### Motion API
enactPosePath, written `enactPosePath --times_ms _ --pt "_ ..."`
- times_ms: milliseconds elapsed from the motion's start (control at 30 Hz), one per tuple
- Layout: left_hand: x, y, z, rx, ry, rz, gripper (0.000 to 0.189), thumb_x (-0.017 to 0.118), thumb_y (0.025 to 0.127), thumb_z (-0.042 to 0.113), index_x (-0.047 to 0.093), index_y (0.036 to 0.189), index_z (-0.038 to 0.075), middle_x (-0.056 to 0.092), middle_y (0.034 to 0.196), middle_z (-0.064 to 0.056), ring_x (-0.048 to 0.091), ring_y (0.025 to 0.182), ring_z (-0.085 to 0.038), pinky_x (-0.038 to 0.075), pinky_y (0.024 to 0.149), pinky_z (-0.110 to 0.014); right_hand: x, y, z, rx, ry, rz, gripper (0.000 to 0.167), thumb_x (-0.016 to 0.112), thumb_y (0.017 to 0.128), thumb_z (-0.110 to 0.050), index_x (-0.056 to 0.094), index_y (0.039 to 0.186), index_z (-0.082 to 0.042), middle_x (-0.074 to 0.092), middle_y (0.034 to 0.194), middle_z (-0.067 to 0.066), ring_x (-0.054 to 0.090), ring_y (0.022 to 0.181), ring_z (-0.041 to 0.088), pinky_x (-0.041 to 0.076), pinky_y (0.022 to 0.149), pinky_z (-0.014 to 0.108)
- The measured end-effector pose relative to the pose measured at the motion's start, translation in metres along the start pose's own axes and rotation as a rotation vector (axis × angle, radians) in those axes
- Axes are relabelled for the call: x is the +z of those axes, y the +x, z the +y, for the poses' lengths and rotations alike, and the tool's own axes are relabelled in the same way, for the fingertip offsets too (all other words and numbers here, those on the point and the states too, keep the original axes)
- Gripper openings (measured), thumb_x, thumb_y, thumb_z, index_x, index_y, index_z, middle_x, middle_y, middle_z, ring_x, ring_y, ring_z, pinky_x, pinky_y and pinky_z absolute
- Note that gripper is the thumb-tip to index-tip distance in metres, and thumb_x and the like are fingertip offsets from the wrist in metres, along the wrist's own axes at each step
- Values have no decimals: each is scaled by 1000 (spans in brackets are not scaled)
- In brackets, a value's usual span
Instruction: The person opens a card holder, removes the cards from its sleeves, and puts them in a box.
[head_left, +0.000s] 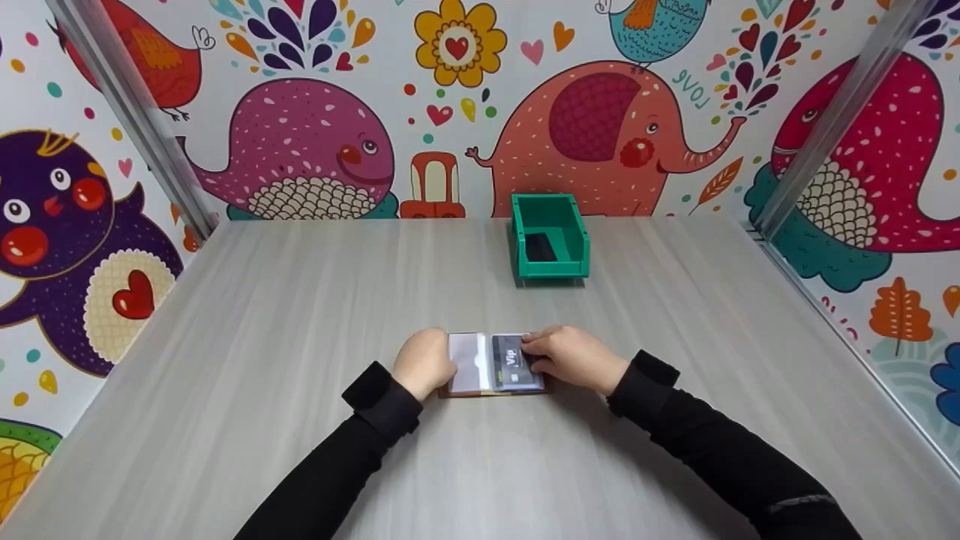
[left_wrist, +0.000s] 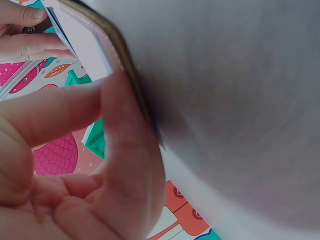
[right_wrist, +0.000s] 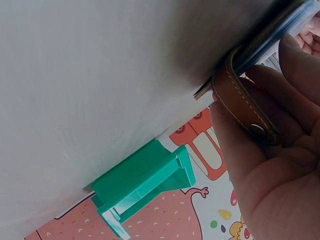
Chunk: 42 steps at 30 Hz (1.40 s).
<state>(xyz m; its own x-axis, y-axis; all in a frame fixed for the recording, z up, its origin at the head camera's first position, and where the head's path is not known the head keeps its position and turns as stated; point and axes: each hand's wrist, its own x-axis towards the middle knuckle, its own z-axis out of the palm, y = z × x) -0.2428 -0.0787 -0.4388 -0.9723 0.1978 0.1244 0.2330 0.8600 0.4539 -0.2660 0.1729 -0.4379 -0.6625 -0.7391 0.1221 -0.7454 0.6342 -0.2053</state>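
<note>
A card holder [head_left: 467, 364] lies spread open near the middle of the table, with clear sleeves inside. On its right half, a black card [head_left: 510, 360] marked "Vip" shows in a sleeve. My left hand [head_left: 424, 363] pinches the left edge of the holder between thumb and finger; the left wrist view shows its cover edge [left_wrist: 127, 60] there. At the right edge, my right hand [head_left: 576, 358] holds the stacked sleeves, thumb on top over the card's side. A brown stitched strap [right_wrist: 239, 97] with a metal snap sticks out past that side, against the right fingers.
Farther back on the table [head_left: 337, 285] stands a green plastic bin [head_left: 553, 269], a dark flat thing [head_left: 539, 247] inside it. Behind the table rises a wall [head_left: 465, 112] printed with cartoon animals, and printed side panels stand left and right.
</note>
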Motion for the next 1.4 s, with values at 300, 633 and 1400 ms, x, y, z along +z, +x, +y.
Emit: enactPosePath --times_ms 300,633,1400 --pt "2 1 1 -23 5 -7 9 65 70 -6 61 77 -3 63 77 -13 51 66 -23 51 70 -42 1 -1 1 -10 4 13 31 75 86 -5 71 114 4 69 115 18 67 106 29 54 87 40" --pt "-1 0 5 -16 3 65 8 65 74 -2 58 71 0 60 71 -10 48 61 -21 48 61 -41 2 1 2 2 23 5 31 75 86 -5 70 116 4 69 116 18 66 107 28 54 88 40" --pt "9 8 34 80 -220 10 14 61 75 0 70 86 -2 69 83 -12 64 78 -30 52 75 -42 3 -1 0 -1 12 26 30 76 85 -4 71 114 4 69 116 18 67 104 27 54 86 39"
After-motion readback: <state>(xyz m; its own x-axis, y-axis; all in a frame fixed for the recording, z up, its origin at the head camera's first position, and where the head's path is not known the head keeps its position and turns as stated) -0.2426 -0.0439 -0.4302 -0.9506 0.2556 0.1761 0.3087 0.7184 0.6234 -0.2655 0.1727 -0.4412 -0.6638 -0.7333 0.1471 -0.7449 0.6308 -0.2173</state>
